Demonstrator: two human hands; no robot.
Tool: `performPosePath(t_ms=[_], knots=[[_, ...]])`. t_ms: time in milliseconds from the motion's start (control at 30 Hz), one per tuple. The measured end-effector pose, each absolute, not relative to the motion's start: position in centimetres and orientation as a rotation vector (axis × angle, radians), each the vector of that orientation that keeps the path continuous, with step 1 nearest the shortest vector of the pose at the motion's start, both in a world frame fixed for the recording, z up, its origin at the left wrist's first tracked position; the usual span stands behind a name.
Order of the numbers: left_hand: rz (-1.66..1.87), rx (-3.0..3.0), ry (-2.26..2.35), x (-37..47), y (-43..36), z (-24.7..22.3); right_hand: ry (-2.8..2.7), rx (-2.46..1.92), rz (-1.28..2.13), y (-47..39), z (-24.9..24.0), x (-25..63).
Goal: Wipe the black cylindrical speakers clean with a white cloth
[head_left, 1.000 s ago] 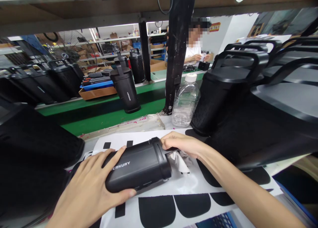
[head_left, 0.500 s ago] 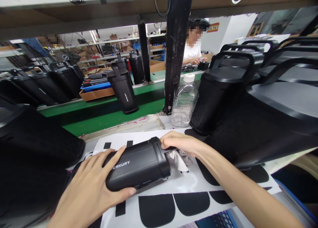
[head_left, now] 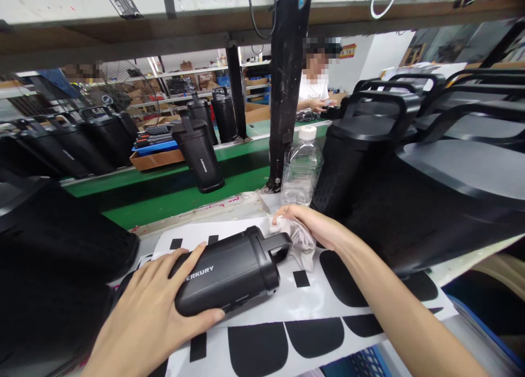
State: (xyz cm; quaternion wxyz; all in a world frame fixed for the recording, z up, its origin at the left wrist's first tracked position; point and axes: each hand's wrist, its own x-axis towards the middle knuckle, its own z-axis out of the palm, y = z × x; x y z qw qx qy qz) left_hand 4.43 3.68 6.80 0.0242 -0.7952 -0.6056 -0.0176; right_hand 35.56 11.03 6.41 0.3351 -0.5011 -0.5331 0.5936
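A black canister-shaped device (head_left: 235,273) marked MERKURY lies on its side, its handle (head_left: 276,244) pointing right. My left hand (head_left: 168,289) wraps round its lower end, thumb along the near side and fingers over the top. A crumpled whitish cloth (head_left: 303,243) is bunched in my right hand (head_left: 297,215), just beyond the handle and apart from the device's body. Beneath them lies a white sheet (head_left: 283,306) with black rounded stickers and small black rectangles on it.
A clear plastic bottle (head_left: 302,169) with a white cap stands behind my right hand. Several large black devices (head_left: 369,163) crowd the right side; more (head_left: 61,229) stand at left. Past the dark post (head_left: 283,92) runs a green belt (head_left: 241,166), with a co-worker (head_left: 315,90) beyond.
My right hand has moved off the device's handle end, a little up and to the right, taking the cloth along. My left hand keeps its hold on the device.
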Motion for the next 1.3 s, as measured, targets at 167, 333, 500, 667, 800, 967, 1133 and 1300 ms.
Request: performPosePath(t_ms=[167,333,500,667,800,967,1133,1300], knots=[[-0.057,-2.462,-1.864,3.9,3.9,6.4,-1.377,-1.252,1.687,10.2,5.9,35.8],[-0.063,-2.448,-1.858,4.2,3.6,6.5,-1.335,-1.127,1.756,10.1,5.5,35.1],[-0.107,-2.438,-1.864,4.6,3.3,6.7,-1.294,-1.070,1.821,10.1,5.3,35.2],[-0.148,-2.442,-1.849,4.4,3.3,6.4,-1.262,-1.036,1.846,10.0,5.1,35.2],[-0.187,-2.442,-1.833,4.3,3.3,6.2,-1.236,-1.015,1.837,10.0,4.9,34.9],[-0.212,-2.433,-1.782,4.2,3.4,5.9,-1.191,-1.013,1.832,9.9,4.5,34.8],[-0.256,-2.456,-1.667,4.0,3.4,5.9,-1.176,-1.039,1.794,9.3,4.5,34.8],[-0.436,-2.347,-1.555,5.8,3.0,5.8,-1.182,-1.290,1.528,9.7,4.4,35.2]])
